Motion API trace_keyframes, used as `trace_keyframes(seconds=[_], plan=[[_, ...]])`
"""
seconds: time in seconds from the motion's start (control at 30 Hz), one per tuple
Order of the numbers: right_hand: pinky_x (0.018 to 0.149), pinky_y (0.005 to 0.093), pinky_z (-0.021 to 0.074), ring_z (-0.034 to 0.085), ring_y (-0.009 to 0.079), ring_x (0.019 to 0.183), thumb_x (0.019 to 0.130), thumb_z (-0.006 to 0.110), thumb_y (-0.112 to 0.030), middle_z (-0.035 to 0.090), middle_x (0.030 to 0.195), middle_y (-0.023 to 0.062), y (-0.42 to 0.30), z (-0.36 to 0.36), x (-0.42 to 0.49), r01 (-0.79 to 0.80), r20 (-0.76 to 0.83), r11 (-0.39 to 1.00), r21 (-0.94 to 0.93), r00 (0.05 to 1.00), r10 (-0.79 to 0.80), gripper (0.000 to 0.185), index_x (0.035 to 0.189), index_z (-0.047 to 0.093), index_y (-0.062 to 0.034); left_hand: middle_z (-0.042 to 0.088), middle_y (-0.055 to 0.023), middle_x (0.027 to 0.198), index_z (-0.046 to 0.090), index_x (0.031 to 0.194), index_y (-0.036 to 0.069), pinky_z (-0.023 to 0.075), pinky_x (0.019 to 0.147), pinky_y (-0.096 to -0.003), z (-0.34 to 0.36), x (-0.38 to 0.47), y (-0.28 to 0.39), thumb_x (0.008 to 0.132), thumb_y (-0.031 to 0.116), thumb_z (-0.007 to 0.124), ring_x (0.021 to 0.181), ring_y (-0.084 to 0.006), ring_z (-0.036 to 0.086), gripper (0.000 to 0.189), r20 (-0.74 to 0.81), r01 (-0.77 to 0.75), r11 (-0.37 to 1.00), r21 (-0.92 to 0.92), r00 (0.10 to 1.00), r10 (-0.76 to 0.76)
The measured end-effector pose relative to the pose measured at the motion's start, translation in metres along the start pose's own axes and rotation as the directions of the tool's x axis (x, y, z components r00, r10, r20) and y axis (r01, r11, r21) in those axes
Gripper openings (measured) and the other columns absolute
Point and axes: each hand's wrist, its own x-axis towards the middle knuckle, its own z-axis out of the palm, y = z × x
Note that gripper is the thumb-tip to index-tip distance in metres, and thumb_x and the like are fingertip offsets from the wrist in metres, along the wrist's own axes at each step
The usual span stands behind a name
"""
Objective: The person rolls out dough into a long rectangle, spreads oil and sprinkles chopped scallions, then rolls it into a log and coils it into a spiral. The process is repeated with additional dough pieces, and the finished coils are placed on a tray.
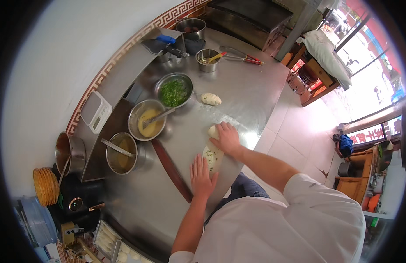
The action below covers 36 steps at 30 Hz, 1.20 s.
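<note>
A strip of dough point(212, 158) dotted with chopped green onion lies on the steel table, its far end rolled up. My right hand point(226, 138) rests over the rolled end and the strip's right edge. Flat beside the strip's left edge is my left hand point(201, 179), fingers extended, holding nothing. Farther up the table sits a rolled piece of dough point(210, 99). Left of it stand a steel bowl of chopped green onion point(174, 93) and a steel bowl of yellow paste with a brush point(147, 123). A dark red wooden rolling pin point(171, 171) lies left of my left hand.
A steel pot with a spoon point(121, 153) stands at the left, near a white scale point(96, 112). Toward the back are a small steel pot point(207, 60), tongs point(244, 59) and a griddle point(249, 14). A tray of dough pieces point(106, 240) is at lower left.
</note>
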Motion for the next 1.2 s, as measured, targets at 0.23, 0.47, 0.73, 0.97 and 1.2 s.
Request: trace_keyframes(seconds=[0.23, 0.47, 0.73, 0.97, 1.2], plan=[[0.121, 0.0518, 0.052, 0.06, 0.0379, 0.141, 0.092, 0.088, -0.037, 0.063, 0.15, 0.016, 0.041, -0.041, -0.014, 0.394, 0.064, 0.908, -0.146, 0.919, -0.388, 0.079, 0.16, 0.059, -0.0103, 0.034, -0.0274, 0.185, 0.037, 0.176, -0.002, 0.0237, 0.14, -0.0615, -0.002, -0.072, -0.009, 0.107, 0.052, 0.068, 0.172, -0.0482, 0.03, 0.093, -0.007, 0.129, 0.991, 0.028, 0.992, -0.129], [0.13, 0.0517, 0.0477, 0.057, 0.0416, 0.152, 0.095, 0.087, -0.036, 0.06, 0.161, 0.0194, 0.039, -0.026, -0.04, 0.563, 0.09, 0.824, 0.065, 0.819, -0.567, 0.082, 0.164, 0.055, -0.0049, 0.038, -0.0257, 0.184, 0.04, 0.175, 0.001, 0.0263, 0.14, -0.0621, -0.002, -0.068, -0.009, 0.107, 0.052, 0.068, 0.171, -0.0472, 0.034, 0.089, -0.093, 0.094, 0.995, 0.042, 0.992, -0.09], [0.13, 0.0556, 0.0469, 0.057, 0.0437, 0.153, 0.091, 0.089, -0.038, 0.062, 0.162, 0.0178, 0.042, -0.032, -0.05, 0.556, 0.14, 0.83, 0.038, 0.82, -0.555, 0.09, 0.168, 0.053, -0.0073, 0.041, -0.0259, 0.181, 0.046, 0.171, 0.001, 0.0282, 0.138, -0.0642, 0.0, -0.067, -0.011, 0.107, 0.05, 0.068, 0.17, -0.0465, 0.037, 0.084, -0.057, 0.118, 0.992, 0.047, 0.992, -0.115], [0.128, 0.0547, 0.049, 0.056, 0.0448, 0.154, 0.09, 0.09, -0.03, 0.061, 0.164, 0.0184, 0.032, -0.012, -0.067, 0.275, 0.236, 0.917, 0.291, 0.908, -0.347, 0.086, 0.165, 0.056, -0.007, 0.04, -0.0244, 0.183, 0.047, 0.171, 0.001, 0.0273, 0.14, -0.0615, -0.001, -0.07, -0.007, 0.106, 0.048, 0.068, 0.171, -0.045, 0.035, 0.083, -0.038, 0.162, 0.985, 0.056, 0.986, -0.16], [0.139, 0.0579, 0.0327, 0.041, 0.0459, 0.166, 0.092, 0.087, -0.029, 0.042, 0.179, 0.0248, 0.016, -0.009, -0.082, 0.327, 0.038, 0.899, 0.291, 0.935, -0.352, 0.095, 0.174, 0.044, -0.0061, 0.038, -0.0235, 0.184, 0.046, 0.172, 0.001, 0.0272, 0.14, -0.0604, 0.0, -0.07, -0.009, 0.106, 0.05, 0.068, 0.171, -0.0442, 0.034, 0.085, -0.063, 0.152, 0.986, 0.062, 0.987, -0.148]])
